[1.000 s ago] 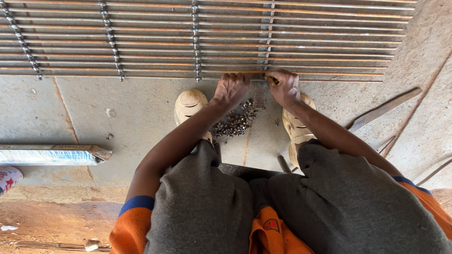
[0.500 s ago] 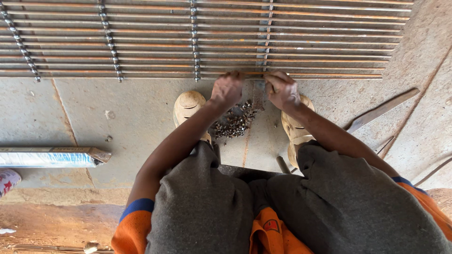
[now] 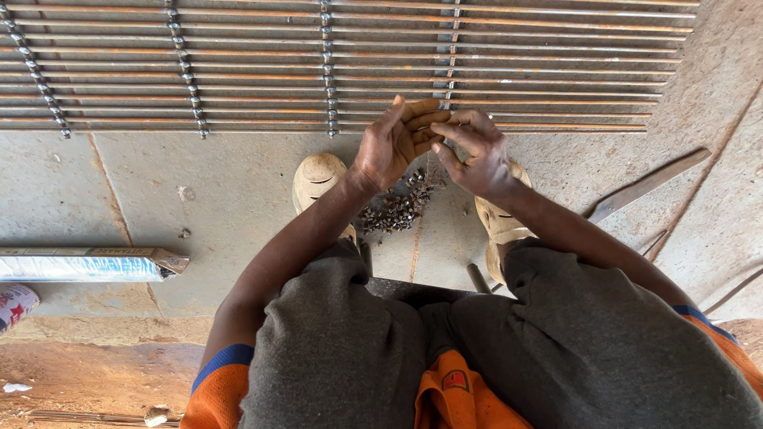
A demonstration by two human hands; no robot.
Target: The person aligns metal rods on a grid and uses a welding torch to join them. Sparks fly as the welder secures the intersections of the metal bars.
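The floor was a bare concrete slab (image 3: 238,183), grey and scored with joints, lit by warm daylight. Reddish dirt (image 3: 87,373) edged it at the near left. A long white-and-blue carton (image 3: 87,264) lay on the slab at left; a flat wooden strip (image 3: 648,185) lay at right.

Long cardboard box (image 3: 87,264) at 9 o'clock on concrete floor (image 3: 238,191), flap end open. Red-white can (image 3: 16,306) just below it at frame edge. Flat wooden strip (image 3: 648,184) at 3 o'clock, lying diagonal. Small stone (image 3: 156,416) at 7 o'clock on dirt.
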